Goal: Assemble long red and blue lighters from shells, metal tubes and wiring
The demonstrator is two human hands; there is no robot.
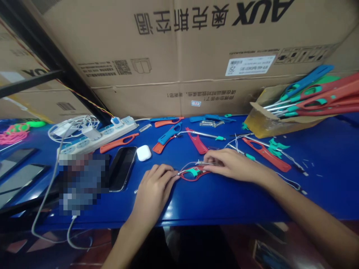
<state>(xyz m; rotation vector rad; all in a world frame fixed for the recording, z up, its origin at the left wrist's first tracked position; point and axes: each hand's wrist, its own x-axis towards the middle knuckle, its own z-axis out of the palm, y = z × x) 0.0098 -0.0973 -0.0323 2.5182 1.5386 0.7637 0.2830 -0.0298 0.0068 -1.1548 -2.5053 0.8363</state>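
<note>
A red plastic handle [193, 175] with a teal trigger piece [193, 171] lies on the blue table [213, 201]. My left hand [155, 185] rests beside it, fingers curled, with fingertips pressing its left end. My right hand [228, 164] is closed in a pinch on a thin metal tube [204, 163] and white wire at the handle's right end. The fingertips of both hands meet over the handle.
Loose red and blue handles [169, 135], metal tubes and teal triggers [276, 146] lie behind my hands. A cardboard box [269, 121] of finished pieces sits at the right. A phone [122, 168], white earbud case [144, 152], power strip [98, 138] and cables stand at the left. Large cartons form the back wall.
</note>
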